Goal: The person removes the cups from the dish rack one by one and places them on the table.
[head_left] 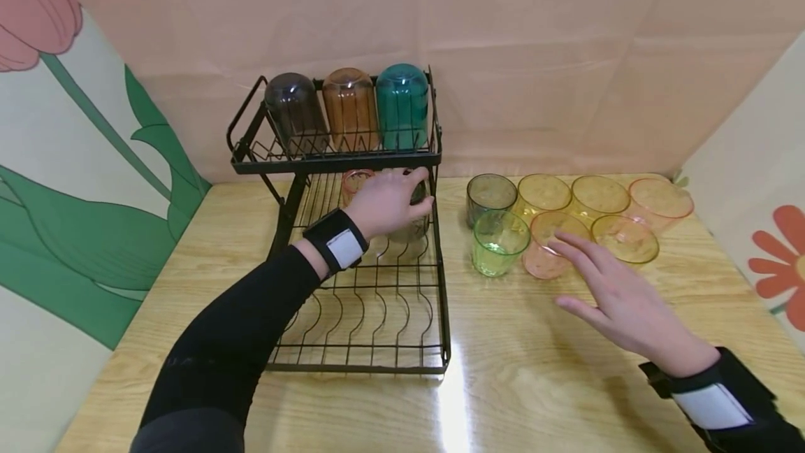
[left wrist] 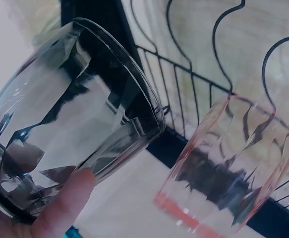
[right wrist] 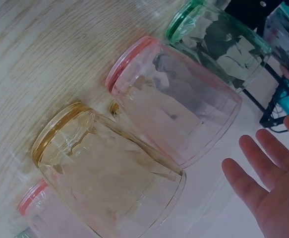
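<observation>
My left hand (head_left: 390, 203) grips a clear grey glass tumbler (left wrist: 75, 109) over the lower tier of the black dish rack (head_left: 402, 371), beneath the upper shelf. The thumb lies along the tumbler's side. Close beside it, a pink glass (left wrist: 233, 163) stands against the rack's wires. On the right, my right hand (head_left: 629, 299) holds nothing; its fingers are extended near a pink tumbler (head_left: 546, 261) and a yellow tumbler (head_left: 629, 247) on the table. A green tumbler (head_left: 497, 250) is left of that pink one.
Inverted grey (head_left: 295, 110), amber (head_left: 350, 110) and teal (head_left: 402, 107) glasses occupy the upper shelf. Behind the front tumblers stand a dark grey glass (head_left: 487, 194), two yellow glasses and a pinkish one (head_left: 660, 205). A pink backdrop (head_left: 534, 54) rises behind the wooden table (head_left: 516, 369).
</observation>
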`<state>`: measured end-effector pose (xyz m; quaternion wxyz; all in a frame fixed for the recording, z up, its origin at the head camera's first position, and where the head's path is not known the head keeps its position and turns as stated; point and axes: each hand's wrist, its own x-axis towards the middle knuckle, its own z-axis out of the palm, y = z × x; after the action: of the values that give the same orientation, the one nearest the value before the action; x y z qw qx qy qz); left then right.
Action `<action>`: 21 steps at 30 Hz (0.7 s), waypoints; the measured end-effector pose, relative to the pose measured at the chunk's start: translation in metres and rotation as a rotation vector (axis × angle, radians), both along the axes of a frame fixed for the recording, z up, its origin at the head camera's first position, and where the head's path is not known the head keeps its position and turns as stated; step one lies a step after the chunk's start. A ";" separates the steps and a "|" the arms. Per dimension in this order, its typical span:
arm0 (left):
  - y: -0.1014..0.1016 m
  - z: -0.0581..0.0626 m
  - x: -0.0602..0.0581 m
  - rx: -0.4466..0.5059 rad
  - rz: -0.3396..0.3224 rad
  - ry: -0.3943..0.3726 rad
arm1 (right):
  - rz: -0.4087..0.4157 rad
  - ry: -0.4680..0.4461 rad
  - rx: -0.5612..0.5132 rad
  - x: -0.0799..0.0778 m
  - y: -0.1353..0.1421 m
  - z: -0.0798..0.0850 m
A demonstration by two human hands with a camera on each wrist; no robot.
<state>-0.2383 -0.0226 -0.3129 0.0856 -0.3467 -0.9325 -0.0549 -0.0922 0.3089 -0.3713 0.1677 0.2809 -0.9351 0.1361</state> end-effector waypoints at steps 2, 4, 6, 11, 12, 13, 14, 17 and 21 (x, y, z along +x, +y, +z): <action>-0.002 0.005 0.002 0.004 0.001 0.001 | 0.001 -0.008 0.003 0.001 -0.001 0.000; -0.003 0.010 0.005 0.013 0.003 -0.005 | 0.000 -0.018 0.010 0.002 -0.002 0.000; -0.004 0.013 0.007 0.027 0.002 -0.020 | 0.004 -0.024 0.014 0.003 -0.003 0.001; -0.007 0.017 0.013 0.063 -0.016 -0.057 | 0.025 -0.020 0.017 0.006 -0.009 0.005; -0.007 0.018 0.015 0.069 -0.016 -0.064 | 0.036 -0.007 0.014 0.006 -0.010 0.006; -0.007 0.018 0.017 0.081 -0.017 -0.074 | 0.046 0.004 0.011 0.007 -0.012 0.007; -0.008 0.019 0.019 0.092 -0.017 -0.087 | 0.059 0.020 0.006 0.007 -0.014 0.008; -0.007 0.020 0.029 0.162 -0.040 -0.144 | 0.102 0.074 -0.021 0.009 -0.020 0.013; -0.004 0.020 0.043 0.305 -0.096 -0.226 | 0.155 0.159 -0.077 0.012 -0.034 0.020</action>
<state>-0.1953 -0.0271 -0.2930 0.0293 -0.3652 -0.8995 -0.2379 -0.0806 0.2753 -0.3510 0.2407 0.3558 -0.8885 0.1616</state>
